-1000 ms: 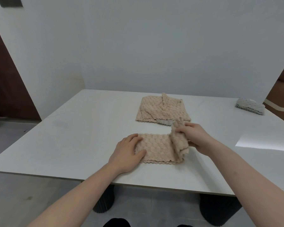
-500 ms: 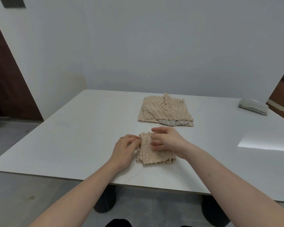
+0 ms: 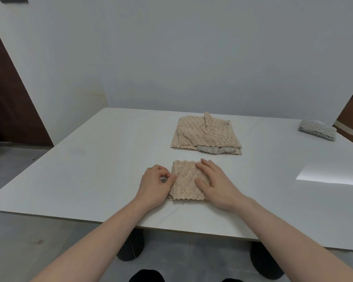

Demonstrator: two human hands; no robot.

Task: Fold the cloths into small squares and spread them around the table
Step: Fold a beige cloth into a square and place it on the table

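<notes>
The white rectangular worktop is bare across its whole left half. The centre is taken by a small folded beige textured cloth, with a larger beige cloth pile just behind. A folded grey cloth occupies the far right corner; open surface lies between.

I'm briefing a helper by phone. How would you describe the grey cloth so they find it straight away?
Start at the white table and look to its far right corner. There lies the small folded grey textured cloth, alone near the edge. Unlike the beige cloth pile mid-table and the small folded beige cloth near the front edge, it is grey.
</notes>
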